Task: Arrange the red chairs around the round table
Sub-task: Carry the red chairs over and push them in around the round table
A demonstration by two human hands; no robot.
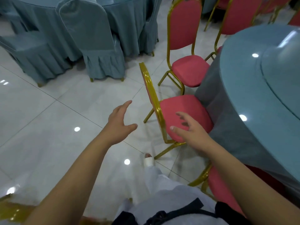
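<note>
1. Nearest in, both hands are empty. The left hand (121,120) spreads wide over the floor (48,127), just beside the chair back (152,95). The right hand (191,132) hovers open-fingered over the seat's near edge.
2. That red chair (186,111) stands at the round table's (259,78) left edge, its seat against the cloth.
3. My call: grip the back with both hands, square it, match the gaps.
4. Count: four red chairs here, with more blurred beyond, and two round tables.
</note>
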